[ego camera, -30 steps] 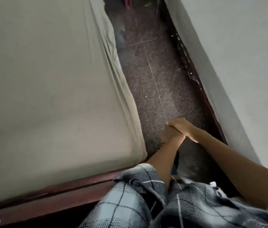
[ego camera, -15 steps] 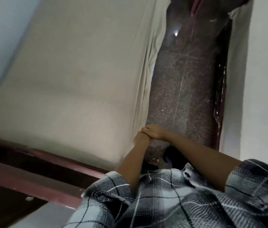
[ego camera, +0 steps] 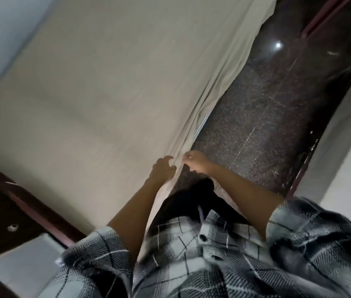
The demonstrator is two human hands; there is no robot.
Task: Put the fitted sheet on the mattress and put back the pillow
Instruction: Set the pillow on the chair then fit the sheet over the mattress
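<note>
Speckled dark floor (ego camera: pixel 256 125) stretches beyond the right hand (ego camera: pixel 195 162), with a white wall (ego camera: pixel 342 158) farther to its right. The beige fitted sheet (ego camera: pixel 105 93) lies spread over the bed, to the left of and beyond the left hand (ego camera: pixel 162 169), and its side hangs down between the two hands. The left hand grips that hanging fold with curled fingers. The right hand is curled against the same fold, but blur hides whether it holds the fold. A dark wooden bed frame (ego camera: pixel 30 201) lies to the left hand's near left.

One beige fitted sheet (ego camera: pixel 116 82), one dark wooden bed frame (ego camera: pixel 30 203), and two hands, my left hand (ego camera: pixel 162 168) and my right hand (ego camera: pixel 196 162). One striped sliver below the sheet's edge is perhaps the mattress (ego camera: pixel 201 125), though it's blurred.
</note>
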